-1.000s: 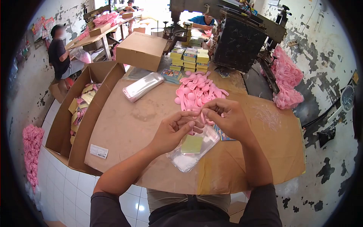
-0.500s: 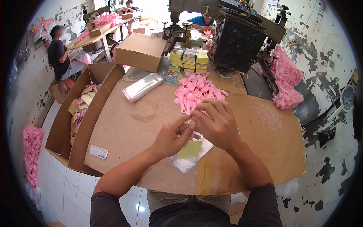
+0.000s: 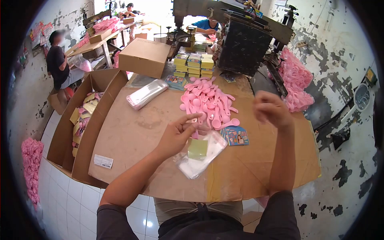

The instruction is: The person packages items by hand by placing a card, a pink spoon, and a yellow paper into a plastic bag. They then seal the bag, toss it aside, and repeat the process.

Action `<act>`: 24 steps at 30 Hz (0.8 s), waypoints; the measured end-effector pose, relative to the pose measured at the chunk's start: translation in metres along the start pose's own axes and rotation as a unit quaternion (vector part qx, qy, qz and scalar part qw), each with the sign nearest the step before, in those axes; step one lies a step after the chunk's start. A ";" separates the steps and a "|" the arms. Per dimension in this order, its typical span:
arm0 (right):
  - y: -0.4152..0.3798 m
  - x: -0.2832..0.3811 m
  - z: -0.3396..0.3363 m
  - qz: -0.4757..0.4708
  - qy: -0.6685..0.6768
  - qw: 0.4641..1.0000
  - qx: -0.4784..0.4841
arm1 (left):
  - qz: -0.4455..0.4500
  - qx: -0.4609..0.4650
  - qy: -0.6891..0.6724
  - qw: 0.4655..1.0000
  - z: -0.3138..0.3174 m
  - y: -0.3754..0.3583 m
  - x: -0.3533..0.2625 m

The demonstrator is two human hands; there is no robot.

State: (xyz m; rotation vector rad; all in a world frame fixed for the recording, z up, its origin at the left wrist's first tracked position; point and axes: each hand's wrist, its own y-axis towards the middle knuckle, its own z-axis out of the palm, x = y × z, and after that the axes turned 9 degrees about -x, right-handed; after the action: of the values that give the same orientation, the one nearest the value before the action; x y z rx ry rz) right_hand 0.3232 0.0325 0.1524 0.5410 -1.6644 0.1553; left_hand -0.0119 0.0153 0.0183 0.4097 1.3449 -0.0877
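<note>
My left hand (image 3: 174, 138) pinches the top of a clear bag, over a pink piece (image 3: 195, 135). Below its fingers, a pale green card (image 3: 197, 149) shows over a stack of clear plastic bags (image 3: 210, 155). My right hand (image 3: 273, 110) is raised on the right with fingers curled in; whatever it holds, if anything, is too small to make out. Pink spoons (image 3: 208, 100) lie heaped beyond my left hand. Between my hands, next to the heap, are blue picture cards (image 3: 239, 136).
More clear bags (image 3: 147, 94) lie at the left. Behind are stacked cards (image 3: 194, 64), a closed carton (image 3: 144, 54) and a black machine (image 3: 244, 44). An open carton (image 3: 86, 120) holds packed pieces. One person (image 3: 58, 60) sits left; others are at the back.
My right hand has moved away from my left, to the right, uncovering the blue cards. My left hand has shifted slightly left and still pinches the bag. The view has shifted a little.
</note>
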 end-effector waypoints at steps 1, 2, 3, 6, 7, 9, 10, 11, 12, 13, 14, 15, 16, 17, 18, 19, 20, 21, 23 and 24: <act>-0.016 -0.005 -0.029 0.004 0.112 0.993 0.041 | -0.012 -0.005 -0.004 1.000 0.000 0.001 -0.001; -0.029 -0.014 -0.057 0.006 0.126 0.992 0.016 | -0.022 -0.009 -0.008 1.000 0.000 0.002 -0.002; -0.040 -0.031 -0.084 0.008 0.140 0.990 -0.008 | -0.032 -0.015 -0.011 0.999 0.001 0.002 -0.002; -0.088 -0.139 -0.177 -0.037 -0.465 0.870 -0.160 | -0.012 -0.015 -0.020 1.000 0.000 0.002 0.006; -0.100 -0.162 -0.193 -0.056 -0.716 0.666 -0.201 | -0.006 -0.017 -0.021 1.000 0.000 0.003 0.006; -0.105 -0.150 -0.174 -0.022 -0.653 0.690 -0.310 | -0.030 -0.029 -0.040 0.998 0.005 0.002 -0.005; -0.102 -0.138 -0.157 -0.004 -0.618 0.700 -0.360 | -0.044 -0.038 -0.050 0.997 0.007 0.000 -0.007; -0.094 -0.122 -0.139 -0.009 -0.626 0.697 -0.349 | -0.039 -0.041 -0.050 0.997 0.007 0.001 -0.007; -0.085 -0.102 -0.116 -0.010 -0.633 0.697 -0.337 | -0.038 -0.044 -0.047 0.997 0.007 0.002 -0.005; -0.074 -0.082 -0.087 -0.011 -0.639 0.697 -0.326 | -0.038 -0.047 -0.044 0.997 0.006 0.000 -0.004; -0.057 -0.057 -0.043 0.012 -0.529 0.800 -0.284 | -0.033 -0.053 -0.050 0.997 0.007 -0.002 -0.001; -0.035 -0.040 -0.001 0.029 -0.402 0.884 -0.236 | -0.024 -0.060 -0.052 0.997 0.008 -0.001 0.000; -0.023 -0.036 0.024 0.028 -0.366 0.915 -0.166 | -0.015 -0.066 -0.058 0.996 0.010 -0.001 0.001; -0.012 -0.037 0.044 0.026 -0.326 0.940 -0.094 | -0.018 -0.066 -0.051 0.996 0.010 0.000 -0.001; -0.002 -0.045 0.065 -0.022 -0.279 0.959 -0.048 | -0.024 -0.066 -0.045 0.997 0.010 -0.001 -0.003; 0.006 -0.053 0.082 -0.071 -0.229 0.971 -0.002 | -0.029 -0.066 -0.037 0.997 0.009 -0.002 -0.004; 0.014 -0.053 0.094 -0.061 -0.222 0.973 0.009 | -0.020 -0.076 -0.029 0.997 0.009 0.000 -0.004; 0.021 -0.050 0.105 -0.050 -0.214 0.975 0.021 | -0.012 -0.086 -0.021 0.996 0.008 -0.001 -0.001; 0.033 -0.053 0.110 -0.021 -0.155 0.987 0.040 | -0.001 -0.099 -0.020 0.995 0.004 -0.001 -0.002; 0.041 -0.059 0.108 0.000 -0.105 0.993 0.047 | 0.002 -0.101 -0.028 0.994 0.002 0.000 -0.006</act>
State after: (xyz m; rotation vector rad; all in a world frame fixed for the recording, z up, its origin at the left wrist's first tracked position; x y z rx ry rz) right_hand 0.2131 0.0401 0.0846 0.6469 -1.8678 0.1825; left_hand -0.0109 0.0138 0.0244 0.2371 1.2844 0.0403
